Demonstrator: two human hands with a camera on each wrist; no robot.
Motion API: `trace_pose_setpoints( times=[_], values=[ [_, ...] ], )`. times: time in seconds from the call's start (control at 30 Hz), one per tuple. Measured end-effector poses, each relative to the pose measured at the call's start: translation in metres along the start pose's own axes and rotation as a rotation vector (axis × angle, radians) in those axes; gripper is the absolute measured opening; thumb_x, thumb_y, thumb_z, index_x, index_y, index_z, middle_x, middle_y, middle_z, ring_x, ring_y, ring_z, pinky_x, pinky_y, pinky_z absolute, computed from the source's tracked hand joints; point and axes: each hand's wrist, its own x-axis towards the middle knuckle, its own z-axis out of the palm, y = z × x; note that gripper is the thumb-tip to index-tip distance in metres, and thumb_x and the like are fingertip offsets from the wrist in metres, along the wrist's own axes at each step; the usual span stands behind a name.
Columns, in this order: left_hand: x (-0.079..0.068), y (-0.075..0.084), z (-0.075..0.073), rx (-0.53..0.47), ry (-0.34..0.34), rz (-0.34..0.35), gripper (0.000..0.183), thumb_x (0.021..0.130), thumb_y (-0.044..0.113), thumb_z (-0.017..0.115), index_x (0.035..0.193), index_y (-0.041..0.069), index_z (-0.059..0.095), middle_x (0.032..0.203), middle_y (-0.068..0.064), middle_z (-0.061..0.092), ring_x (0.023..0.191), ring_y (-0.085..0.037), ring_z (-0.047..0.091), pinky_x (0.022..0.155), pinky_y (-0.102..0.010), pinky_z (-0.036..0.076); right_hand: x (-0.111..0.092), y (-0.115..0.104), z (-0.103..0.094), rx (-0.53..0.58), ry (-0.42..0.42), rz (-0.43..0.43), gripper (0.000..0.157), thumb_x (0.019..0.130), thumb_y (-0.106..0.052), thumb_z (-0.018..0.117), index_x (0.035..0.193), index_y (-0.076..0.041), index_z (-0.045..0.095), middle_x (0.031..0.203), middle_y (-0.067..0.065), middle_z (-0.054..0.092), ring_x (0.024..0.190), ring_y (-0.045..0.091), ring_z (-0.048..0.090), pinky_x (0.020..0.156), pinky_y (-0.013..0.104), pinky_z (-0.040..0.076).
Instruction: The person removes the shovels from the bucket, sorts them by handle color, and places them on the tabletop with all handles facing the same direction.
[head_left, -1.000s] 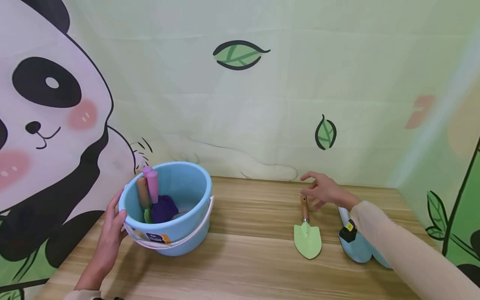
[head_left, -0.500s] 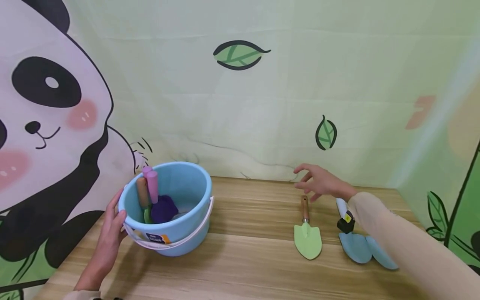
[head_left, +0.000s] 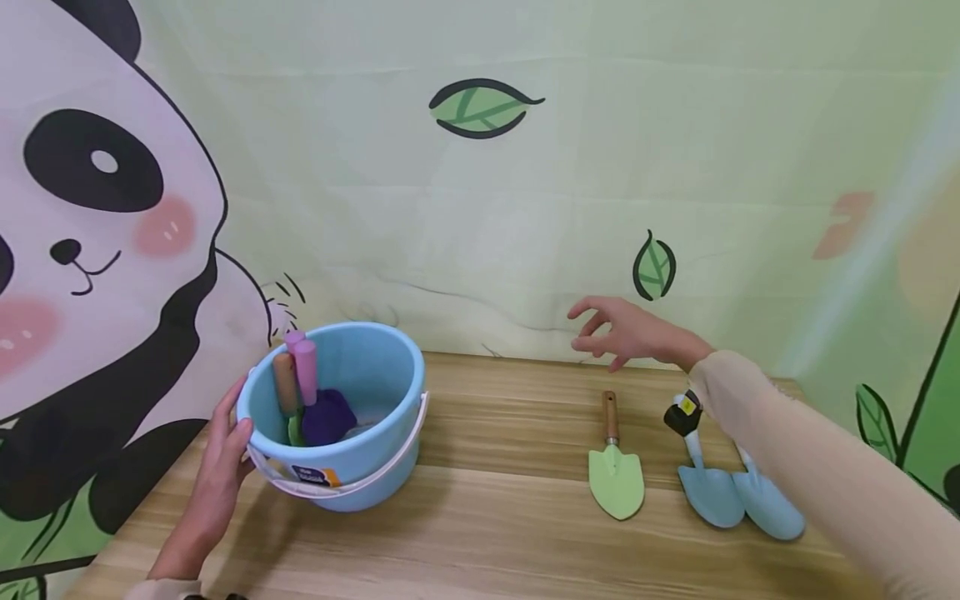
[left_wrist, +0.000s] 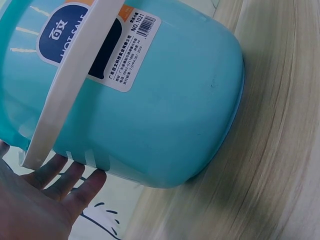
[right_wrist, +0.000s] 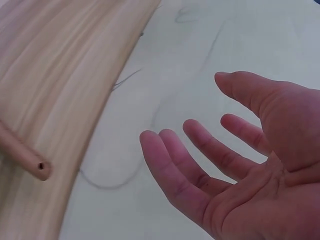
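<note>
At left we note the left hand [head_left: 220, 462], fingers extended, touching the left side of a blue bucket [head_left: 363, 360]. Rightward we see a green trowel [head_left: 615, 481] on the table [head_left: 495, 537], the right hand [head_left: 626, 330] raised, fingers spread, near its far end.

the head camera looks forward and down over the table [head_left: 495, 542], far enough back to take in the left hand [head_left: 217, 467], the right hand [head_left: 633, 332] and the backdrop [head_left: 525, 208]. the left wrist camera faces the outer wall of the bucket [left_wrist: 170, 115] up close, its view rolled so the table slants. the right wrist camera, also rolled, looks closely across the right hand to the backdrop. head and left wrist share the bucket; head and right wrist share the trowel's wooden handle [right_wrist: 21, 156].
</note>
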Motion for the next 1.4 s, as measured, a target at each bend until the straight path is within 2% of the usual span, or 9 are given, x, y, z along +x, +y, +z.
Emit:
trace_pose_setpoints(
  times=[0.2, 0.47, 0.63, 1.1, 1.4],
  values=[
    [0.000, 0.001, 0.001, -0.002, 0.001, 0.008, 0.057, 0.109, 0.041, 0.028, 0.164, 0.040, 0.010, 0.169, -0.006, 0.013, 0.143, -0.022, 0.030, 0.108, -0.076, 0.023, 0.003, -0.025, -0.008, -0.037, -0.020, -0.026, 0.052, 0.099, -0.022, 0.071, 0.144, -0.009, 0.047, 0.128, 0.022, 0.061, 0.096, 0.032, 0.064, 0.074, 0.044, 0.061],
    [0.002, 0.000, 0.000, -0.020, 0.006, 0.009, 0.058, 0.109, 0.041, 0.028, 0.164, 0.040, 0.011, 0.169, -0.008, 0.013, 0.145, -0.026, 0.028, 0.106, -0.079, 0.021, 0.008, -0.062, -0.014, -0.085, -0.053, -0.065, 0.053, 0.099, -0.022, 0.071, 0.144, -0.011, 0.046, 0.129, 0.020, 0.061, 0.097, 0.031, 0.066, 0.075, 0.044, 0.061],
    [0.002, 0.000, 0.001, -0.017, 0.007, 0.004, 0.058, 0.109, 0.043, 0.029, 0.164, 0.040, 0.011, 0.169, -0.009, 0.012, 0.146, -0.032, 0.026, 0.106, -0.080, 0.021, 0.012, -0.078, -0.015, -0.112, -0.061, -0.085, 0.053, 0.098, -0.023, 0.072, 0.144, -0.012, 0.047, 0.129, 0.019, 0.061, 0.099, 0.030, 0.066, 0.077, 0.044, 0.061],
    [-0.001, 0.000, 0.001, -0.001, 0.006, 0.013, 0.058, 0.109, 0.043, 0.028, 0.164, 0.040, 0.010, 0.169, -0.008, 0.011, 0.146, -0.037, 0.024, 0.106, -0.080, 0.021, 0.022, -0.104, -0.011, -0.131, -0.080, -0.092, 0.052, 0.097, -0.023, 0.073, 0.142, -0.017, 0.049, 0.129, 0.014, 0.063, 0.104, 0.027, 0.068, 0.077, 0.042, 0.061],
    [0.000, 0.000, 0.001, 0.005, 0.006, 0.020, 0.057, 0.109, 0.043, 0.028, 0.164, 0.040, 0.010, 0.169, -0.010, 0.012, 0.146, -0.036, 0.025, 0.106, -0.080, 0.022, 0.030, -0.116, -0.001, -0.114, -0.096, -0.140, 0.052, 0.097, -0.023, 0.073, 0.143, -0.018, 0.049, 0.128, 0.013, 0.063, 0.103, 0.026, 0.068, 0.078, 0.042, 0.061]
  ],
)
